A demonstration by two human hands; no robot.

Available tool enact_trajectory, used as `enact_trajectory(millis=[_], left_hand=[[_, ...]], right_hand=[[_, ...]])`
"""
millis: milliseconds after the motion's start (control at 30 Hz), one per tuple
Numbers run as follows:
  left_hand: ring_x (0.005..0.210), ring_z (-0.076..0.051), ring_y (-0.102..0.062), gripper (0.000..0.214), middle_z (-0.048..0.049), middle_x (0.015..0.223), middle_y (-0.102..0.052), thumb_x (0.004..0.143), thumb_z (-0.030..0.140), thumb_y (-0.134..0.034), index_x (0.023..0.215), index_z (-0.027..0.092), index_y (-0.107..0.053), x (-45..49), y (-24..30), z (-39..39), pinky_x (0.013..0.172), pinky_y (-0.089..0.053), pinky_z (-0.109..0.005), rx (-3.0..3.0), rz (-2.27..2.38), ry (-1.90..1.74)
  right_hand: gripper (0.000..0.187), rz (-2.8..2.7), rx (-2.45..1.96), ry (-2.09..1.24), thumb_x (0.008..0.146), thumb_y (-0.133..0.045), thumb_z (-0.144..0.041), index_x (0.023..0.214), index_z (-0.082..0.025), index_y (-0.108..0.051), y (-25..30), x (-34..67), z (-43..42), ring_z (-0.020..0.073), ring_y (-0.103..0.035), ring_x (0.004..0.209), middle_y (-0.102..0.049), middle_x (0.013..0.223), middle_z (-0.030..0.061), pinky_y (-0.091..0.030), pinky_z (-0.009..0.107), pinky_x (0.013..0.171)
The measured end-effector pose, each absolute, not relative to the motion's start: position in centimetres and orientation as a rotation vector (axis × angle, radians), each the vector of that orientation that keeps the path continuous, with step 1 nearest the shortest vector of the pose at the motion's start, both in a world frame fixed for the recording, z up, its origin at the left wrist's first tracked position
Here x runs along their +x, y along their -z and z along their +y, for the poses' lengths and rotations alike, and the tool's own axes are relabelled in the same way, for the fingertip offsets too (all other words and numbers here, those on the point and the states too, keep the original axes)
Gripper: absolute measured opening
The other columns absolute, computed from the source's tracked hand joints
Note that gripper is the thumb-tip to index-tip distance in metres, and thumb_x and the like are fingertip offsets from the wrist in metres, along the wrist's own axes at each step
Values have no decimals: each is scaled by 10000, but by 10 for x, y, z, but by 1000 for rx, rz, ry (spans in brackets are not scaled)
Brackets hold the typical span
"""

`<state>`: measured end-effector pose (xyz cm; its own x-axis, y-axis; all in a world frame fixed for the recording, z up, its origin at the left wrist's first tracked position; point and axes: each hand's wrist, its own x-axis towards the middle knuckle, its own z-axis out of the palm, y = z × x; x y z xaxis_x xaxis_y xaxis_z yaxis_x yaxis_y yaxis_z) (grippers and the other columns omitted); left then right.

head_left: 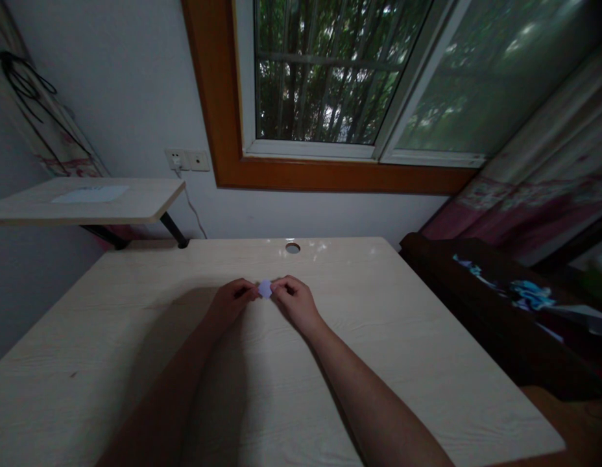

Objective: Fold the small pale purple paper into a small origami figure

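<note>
I am watching both hands working at the middle of the pale wood-grain bench (403, 337). The left hand (231, 299) and the right hand (295, 299) are meeting fingertip to fingertip, and between them they are pinching a small lilac piece (264, 289). It is sitting just above the bench top, a little nearer than the round cable hole (292, 248). The left fingers (247, 293) are closing on its left edge and the right fingers (281, 285) are clamping its right edge. I cannot tell what the piece is made of, and it is too small for me to make out any print on it. Both forearms are lying bare across the bench.

To the left, a raised shelf (135, 201) is carrying a pale sheet (90, 194); anything written on it is too blurred for me to read. A wall socket (187, 159) is sitting behind the shelf, with a white cord (194, 211) hanging down from it. A wall hanging (48, 130) with reddish marks is showing at the far left; I cannot read them. The wood-framed window (330, 78) is looking out on trees, a patterned curtain (539, 188) is hanging at the right, and dark wooden furniture (476, 285) is standing beside the bench.
</note>
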<state>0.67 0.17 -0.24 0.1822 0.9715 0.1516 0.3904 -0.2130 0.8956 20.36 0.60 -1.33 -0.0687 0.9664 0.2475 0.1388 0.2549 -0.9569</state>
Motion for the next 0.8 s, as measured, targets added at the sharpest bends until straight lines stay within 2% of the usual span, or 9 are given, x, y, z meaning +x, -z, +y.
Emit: enact_trajectory(millis=[800], left_hand=[[744, -172, -616, 256, -22, 760, -685, 852, 409, -594, 803, 180, -697, 6, 0, 0, 718, -464, -265, 1742, 1260, -994]], right_hand=[[155, -1494, -1092, -976, 803, -637, -315, 768, -186, -714, 16, 205, 7, 140, -523, 645, -622, 711, 9, -407, 243, 594]])
